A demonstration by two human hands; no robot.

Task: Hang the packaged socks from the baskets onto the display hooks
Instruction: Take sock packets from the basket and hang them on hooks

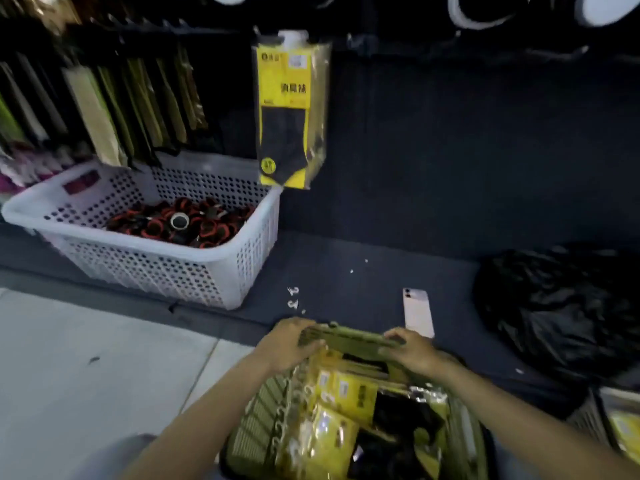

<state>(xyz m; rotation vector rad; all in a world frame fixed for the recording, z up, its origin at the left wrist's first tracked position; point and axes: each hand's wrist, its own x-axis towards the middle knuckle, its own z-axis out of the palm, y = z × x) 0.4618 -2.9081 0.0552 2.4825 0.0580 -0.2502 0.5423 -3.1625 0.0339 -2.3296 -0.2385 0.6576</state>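
glossy yellow sock packs (332,344) in left grip (289,344) and right grip (414,351)

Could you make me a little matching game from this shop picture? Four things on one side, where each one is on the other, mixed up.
Things:
1. yellow sock pack
2. white basket
3. phone
4. black plastic bag

Places:
A. lying flat on the dark floor just beyond the right hand
B. crumpled on the floor at far right
C. hanging on the dark wall
D. standing at left, holding red and black items

Pairs: 1-C, 2-D, 3-A, 4-B
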